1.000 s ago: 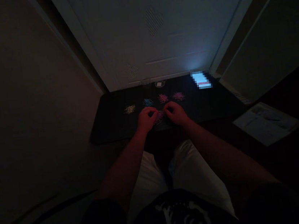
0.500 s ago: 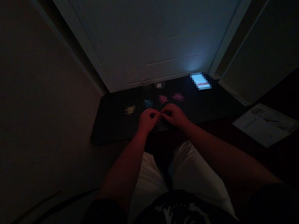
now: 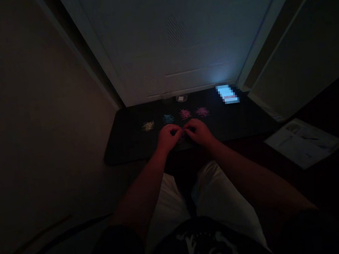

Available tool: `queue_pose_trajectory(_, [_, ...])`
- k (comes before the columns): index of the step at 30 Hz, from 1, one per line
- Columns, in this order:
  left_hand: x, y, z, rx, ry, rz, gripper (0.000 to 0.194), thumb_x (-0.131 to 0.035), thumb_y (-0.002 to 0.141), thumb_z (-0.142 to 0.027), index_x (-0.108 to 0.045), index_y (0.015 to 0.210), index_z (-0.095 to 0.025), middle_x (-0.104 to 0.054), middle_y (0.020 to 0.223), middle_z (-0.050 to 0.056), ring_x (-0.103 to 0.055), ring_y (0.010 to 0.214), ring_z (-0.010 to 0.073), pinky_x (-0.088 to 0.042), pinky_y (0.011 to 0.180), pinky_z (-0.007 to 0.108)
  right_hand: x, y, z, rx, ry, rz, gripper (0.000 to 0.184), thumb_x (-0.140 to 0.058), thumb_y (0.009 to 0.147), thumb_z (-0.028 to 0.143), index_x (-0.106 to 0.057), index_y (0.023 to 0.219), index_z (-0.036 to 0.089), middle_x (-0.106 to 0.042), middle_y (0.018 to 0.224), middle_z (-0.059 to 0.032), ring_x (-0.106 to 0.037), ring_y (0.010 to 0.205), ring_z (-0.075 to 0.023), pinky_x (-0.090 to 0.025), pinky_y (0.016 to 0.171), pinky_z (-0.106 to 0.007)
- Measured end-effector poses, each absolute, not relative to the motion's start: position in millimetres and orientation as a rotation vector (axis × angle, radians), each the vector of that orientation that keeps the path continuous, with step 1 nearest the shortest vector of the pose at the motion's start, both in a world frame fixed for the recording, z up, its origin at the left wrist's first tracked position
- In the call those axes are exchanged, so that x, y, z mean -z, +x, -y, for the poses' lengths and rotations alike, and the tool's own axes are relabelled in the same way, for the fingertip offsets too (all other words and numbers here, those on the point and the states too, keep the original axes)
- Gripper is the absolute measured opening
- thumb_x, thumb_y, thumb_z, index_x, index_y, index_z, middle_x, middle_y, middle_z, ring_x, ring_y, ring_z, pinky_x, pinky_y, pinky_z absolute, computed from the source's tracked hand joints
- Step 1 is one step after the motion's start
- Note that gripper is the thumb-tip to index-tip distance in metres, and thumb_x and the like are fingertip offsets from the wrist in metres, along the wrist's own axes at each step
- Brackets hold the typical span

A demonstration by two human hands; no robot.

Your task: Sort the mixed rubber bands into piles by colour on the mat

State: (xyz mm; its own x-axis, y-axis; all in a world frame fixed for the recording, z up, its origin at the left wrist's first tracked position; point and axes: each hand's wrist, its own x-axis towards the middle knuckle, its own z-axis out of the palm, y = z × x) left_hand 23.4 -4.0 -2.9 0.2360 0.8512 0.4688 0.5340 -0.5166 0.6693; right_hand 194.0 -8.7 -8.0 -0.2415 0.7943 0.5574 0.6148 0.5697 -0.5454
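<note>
In a dark room, a black mat (image 3: 127, 138) lies on the floor in front of a white door. My left hand (image 3: 167, 137) and my right hand (image 3: 200, 131) rest side by side on the mat, fingers curled together over a small mixed pile of thin coloured pieces (image 3: 183, 137). What the fingers pinch is too dim to name. Beyond the hands sit small sorted heaps: yellow (image 3: 148, 125), blue (image 3: 168, 118), pink (image 3: 185, 113) and magenta (image 3: 202, 112).
A lit phone screen (image 3: 227, 94) glows at the mat's far right corner. A small round dish (image 3: 181, 98) stands at the far edge by the door (image 3: 177, 35). Paper sheets (image 3: 303, 142) lie on the floor to the right. A wall runs along the left.
The two hands have drawn closer together over the mixed pile, fingertips almost meeting. The heaps stay where they were.
</note>
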Motion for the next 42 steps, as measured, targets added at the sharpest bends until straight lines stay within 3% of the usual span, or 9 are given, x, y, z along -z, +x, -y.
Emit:
queue_pose_trajectory(7, [2.2,23.7,5.8,-1.13,2.117,-1.238,0.018,-0.064,0.072,-0.028,-0.065,0.088,-0.019,-0.066,0.092,0.004,-0.059,0.087,0.0143,-0.048,0.077,0.028,8.2,193.9,8.6,-0.296,-1.124,1.961,0.006,-0.056,0.076,0.021,-0.062,0.076,0.019,-0.06,0.078,-0.0045,-0.053,0.079,-0.0187,-0.041,0.075,-0.034])
queue_pose_trajectory(42, [-0.3,25.5,5.9,-1.082,2.145,-1.281,0.012,-0.059,0.076,-0.027,-0.067,0.081,-0.019,-0.067,0.085,0.003,-0.06,0.082,0.0141,-0.047,0.075,0.028,5.0,192.5,11.3,-0.246,-1.201,1.966,0.013,-0.048,0.08,0.022,-0.061,0.077,0.02,-0.059,0.078,-0.0062,-0.051,0.079,-0.0208,-0.04,0.074,-0.036])
